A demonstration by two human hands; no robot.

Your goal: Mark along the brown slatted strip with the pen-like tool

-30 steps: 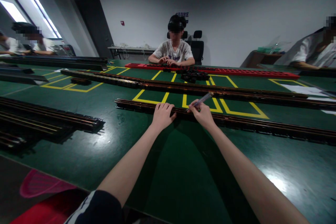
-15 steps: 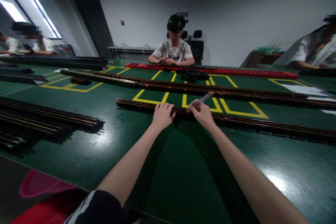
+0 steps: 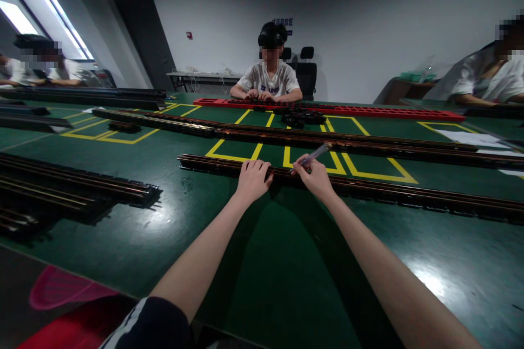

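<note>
A long dark rail (image 3: 393, 197) with coppery strips along its top lies across the green table in front of me. My left hand (image 3: 252, 179) lies over this rail near its left end, fingers curled across the top and thumb at the near side. My right hand (image 3: 314, 175) is closed on a clear-barrelled pen (image 3: 315, 154), held slanting with its upper end to the right. The pen's lower tip points down at the rail, just right of my left hand. Whether the tip touches the rail, I cannot tell.
Behind lies another long dark rail (image 3: 266, 132), then small black parts (image 3: 301, 118) and a red slotted strip (image 3: 409, 113). More rails (image 3: 73, 180) lie at the left. Yellow tape (image 3: 380, 179) marks the table. A person (image 3: 270, 79) sits opposite; white papers (image 3: 469, 137) lie at right.
My hands and the pen stay in nearly the same place on the rail. The view has shifted very slightly. The hands of the person opposite have moved a little.
</note>
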